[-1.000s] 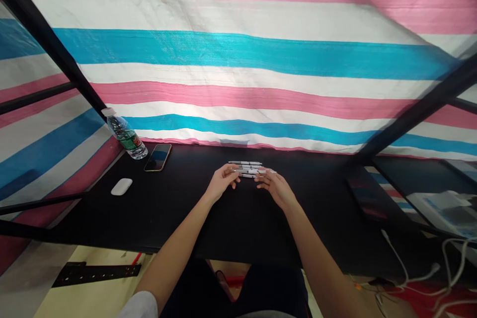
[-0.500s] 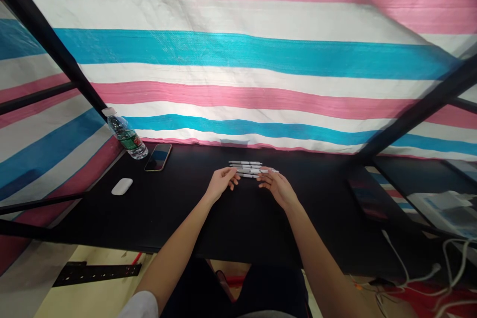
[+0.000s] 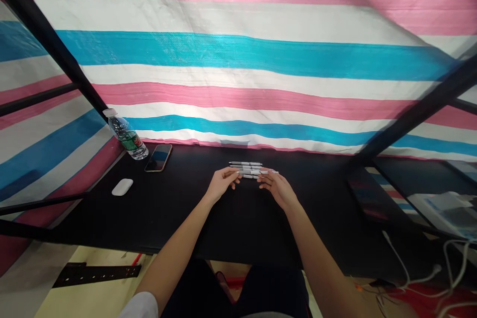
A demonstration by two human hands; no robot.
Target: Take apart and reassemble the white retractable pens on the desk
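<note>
Several white and grey pens (image 3: 246,164) lie side by side, pointing left to right, on the black table (image 3: 246,223). My left hand (image 3: 222,183) is at their left ends, thumb and forefinger pinched on the tip of one pen. At the right ends, my right hand (image 3: 278,189) has its thumb and forefinger closed on the same white pen, whose end sticks out past the fingers. This pen is level, over or against the nearest ones; whether it touches them I cannot tell.
A water bottle (image 3: 127,135) leans at the back left beside a phone (image 3: 158,157). Nearer is a white case (image 3: 122,187). On the right are a dark flat object (image 3: 367,198) and white cables (image 3: 400,258). A striped sheet (image 3: 238,54) hangs behind.
My left fingertips have shifted very slightly to the right along the pen. My right hand has barely moved.
</note>
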